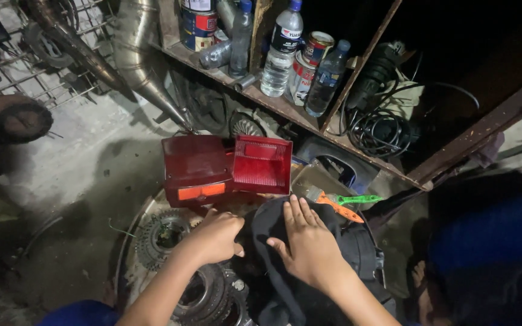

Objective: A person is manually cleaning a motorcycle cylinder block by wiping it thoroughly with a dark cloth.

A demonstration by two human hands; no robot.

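The left hand (pixel 215 236) was closed on a black cloth (pixel 276 226). The right hand (pixel 310 244) lay flat on it. A red lamp cover (pixel 262 164) sat just behind, near two brushes (pixel 341 204) and a gear (pixel 159 235).

A black cloth (pixel 279 241) lies draped over a dark rounded part, low in the frame, w/ both hands on it. The fabric is matte, creased, bunched toward the left edge, where the left hand (pixel 215 236) curls over it in a loose fist; it falls away in folds toward the bottom. The right hand (pixel 308 241) rests flat on top, fingers spread, pointing away from the person. What's beneath shows only in part at right: a black, ribbed, curved housing (pixel 364 250), exact kind unclear. Cloth & housing sit just below a red tail-light unit, amid gear sprockets on the floor.
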